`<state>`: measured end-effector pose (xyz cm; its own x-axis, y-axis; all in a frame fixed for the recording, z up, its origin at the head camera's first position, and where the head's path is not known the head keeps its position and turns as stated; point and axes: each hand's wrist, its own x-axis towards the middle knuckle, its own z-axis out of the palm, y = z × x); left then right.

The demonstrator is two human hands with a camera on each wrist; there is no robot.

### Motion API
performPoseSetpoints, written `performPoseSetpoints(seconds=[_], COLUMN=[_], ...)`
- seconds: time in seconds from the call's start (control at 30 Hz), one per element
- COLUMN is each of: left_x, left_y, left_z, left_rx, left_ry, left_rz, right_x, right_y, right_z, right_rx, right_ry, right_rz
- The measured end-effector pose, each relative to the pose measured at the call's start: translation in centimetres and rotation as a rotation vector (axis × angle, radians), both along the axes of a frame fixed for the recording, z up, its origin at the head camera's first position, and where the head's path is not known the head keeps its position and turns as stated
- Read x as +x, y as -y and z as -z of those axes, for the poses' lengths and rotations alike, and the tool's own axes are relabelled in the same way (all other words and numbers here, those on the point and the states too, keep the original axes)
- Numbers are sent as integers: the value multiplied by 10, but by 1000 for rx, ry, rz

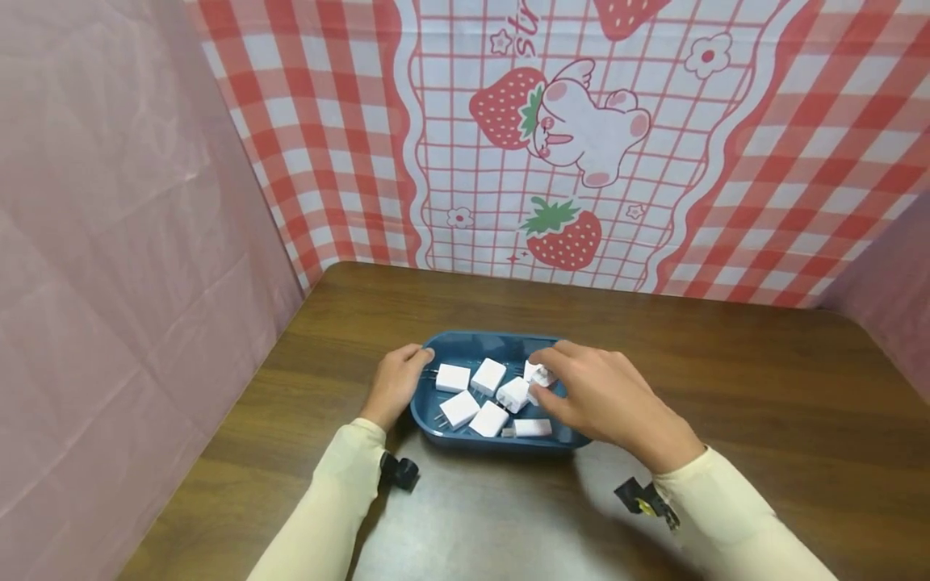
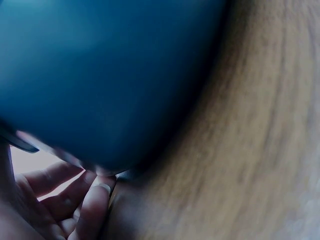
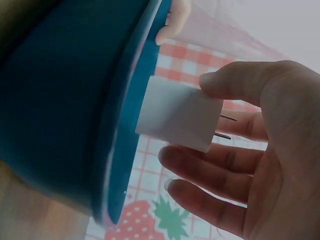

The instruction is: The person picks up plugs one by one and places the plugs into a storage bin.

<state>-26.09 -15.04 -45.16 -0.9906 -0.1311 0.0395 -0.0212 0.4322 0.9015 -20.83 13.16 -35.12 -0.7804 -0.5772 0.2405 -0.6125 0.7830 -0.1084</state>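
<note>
A blue oblong plastic tray (image 1: 501, 445) stands on the table with several white plug-in chargers (image 1: 453, 378) lying loose inside, some with metal prongs showing. My left hand (image 1: 395, 379) grips the tray's left end, thumb over the rim; in the left wrist view its fingers (image 2: 95, 202) reach against the outside wall. Over the tray's right part, my right hand (image 1: 603, 391) pinches one white charger (image 3: 177, 115) between thumb and fingers. That charger's two prongs point toward the palm in the right wrist view. The right hand partly hides the chargers beneath it.
Brown wooden table (image 1: 763, 387) surrounds the tray. Behind it hangs a red-and-white checked cloth (image 1: 349, 145) with strawberry prints, and a pink cloth (image 1: 131, 242) hangs at the left. Small black devices (image 1: 400, 470) are strapped at the wrists.
</note>
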Motion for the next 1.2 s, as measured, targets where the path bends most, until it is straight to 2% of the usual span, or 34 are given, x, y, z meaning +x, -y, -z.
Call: performPoseSetpoints(seconds=[0.17,0.33,0.57,0.7,0.87,1.03,1.2], left_x=[0,1,1,1,0,-1,-1], left_y=[0,1,2,1,2,2,1], left_z=[0,-1,-2,-2,-3,-2,-3], left_rx=[7,-1,-19,-7,5,-10,-21], left_ry=[14,9,-1,4,-15,-13,-14], left_rz=[4,5,7,13,4,3,5], right_x=[-14,-24,-34,-38,-44,-53,-62], right_y=[13,30,61,74,87,96,103], right_z=[-4,-6,-15,-15,-16,-17,-16], right_rx=[53,93,146,176,225,249,284], right_ry=[39,24,56,91,77,30,12], right_rz=[-49,-89,-127,-149,-170,-164,-108])
